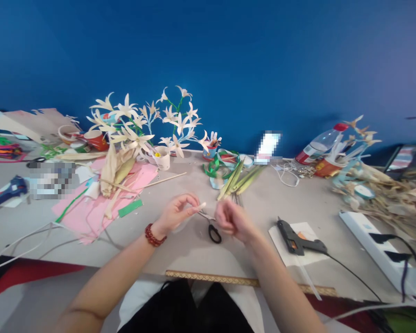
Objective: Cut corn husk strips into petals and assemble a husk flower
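Note:
My left hand (pixel 179 212), with a red bead bracelet on its wrist, is pinched on a small pale strip (pixel 201 205) held out to the right. My right hand (pixel 230 219) is curled closed just right of it; what it holds is blurred. Black-handled scissors (pixel 212 228) lie on the grey table (pixel 180 254) between and below both hands. A bundle of green leaf strips (pixel 238 178) lies just beyond the hands.
A black glue gun (pixel 295 238) rests on white paper to the right, its cord trailing right. White paper flowers (pixel 143 123) stand at the back left over pink sheets (pixel 97 203). A power strip (pixel 377 249), dried husks, a bottle (pixel 318 145) and green ribbon (pixel 219 164) crowd the right and back.

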### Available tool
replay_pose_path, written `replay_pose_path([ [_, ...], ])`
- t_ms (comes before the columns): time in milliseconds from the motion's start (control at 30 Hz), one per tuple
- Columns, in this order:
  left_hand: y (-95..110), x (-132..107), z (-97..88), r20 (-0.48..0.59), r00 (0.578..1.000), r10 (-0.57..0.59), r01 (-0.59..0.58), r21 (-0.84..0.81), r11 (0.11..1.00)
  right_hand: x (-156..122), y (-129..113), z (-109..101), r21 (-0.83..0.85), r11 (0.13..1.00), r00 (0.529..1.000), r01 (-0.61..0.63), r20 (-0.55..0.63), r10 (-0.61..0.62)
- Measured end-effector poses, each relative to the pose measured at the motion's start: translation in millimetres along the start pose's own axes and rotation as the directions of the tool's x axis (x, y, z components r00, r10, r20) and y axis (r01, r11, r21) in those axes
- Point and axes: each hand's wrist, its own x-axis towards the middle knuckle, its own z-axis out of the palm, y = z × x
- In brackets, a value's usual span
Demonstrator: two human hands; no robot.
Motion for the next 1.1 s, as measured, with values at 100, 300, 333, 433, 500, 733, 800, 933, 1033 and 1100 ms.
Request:
replay_pose_path([
  [100, -0.4, -0.7, 2.9, 0.0, 1.0, 0.004, -0.004, -0.008, 1.0, 9.6, 1.6, 17.2, -0.157, 0.988, 0.999, 0.008, -0.043, -0.015],
  [300, -1.7, -1.0, 5.0, 0.032, 0.999, 0.01, -0.011, 0.03, 0.999, 12.7, 11.7, 30.8, -0.278, 0.96, 0.997, -0.015, -0.072, -0.006],
  [333, -1.8, -1.2, 5.0, 0.05, 0.999, 0.007, -0.008, 0.024, 1.0, 11.4, 12.2, 28.0, -0.226, 0.973, 0.999, -0.038, -0.03, 0.032],
  [433, -1.7, -1.8, 4.5, 0.07, 0.997, -0.033, 0.036, -0.042, 0.998, 6.2, 9.8, 13.9, -0.016, 0.994, 0.98, -0.112, 0.166, 0.113],
  [500, -1.3, -1.8, 3.8, 0.039, 0.996, -0.074, 0.078, -0.108, 0.991, 4.0, 4.4, 4.0, 0.118, 0.99, 0.98, -0.07, 0.195, 0.046],
  [733, 1.8, -2.1, 7.0, 0.073, 0.97, -0.231, 0.241, -0.21, 0.947, 12.1, -6.9, 12.9, 0.018, 0.983, 0.952, 0.183, -0.252, -0.173],
  [800, 1.7, -2.5, 7.5, 0.121, 0.958, -0.262, 0.282, -0.2, 0.938, 13.1, -3.3, 20.3, -0.079, 0.987, 0.962, 0.142, -0.224, -0.157],
  [933, -0.3, -2.7, 5.2, 0.157, 0.941, -0.3, 0.333, -0.265, 0.905, 11.4, 1.7, 22.3, -0.251, 0.963, 0.961, 0.103, -0.223, -0.161],
  [1033, -2.3, -2.5, 5.0, 0.116, 0.934, -0.338, 0.357, -0.342, 0.869, 11.4, 2.9, 19.6, -0.303, 0.948, 0.966, 0.099, -0.199, -0.165],
  [1100, -3.6, -2.7, 7.8, 0.107, 0.923, -0.37, 0.379, -0.42, 0.825, 12.6, 4.6, 20.1, -0.312, 0.944, 0.968, 0.111, -0.181, -0.174],
])
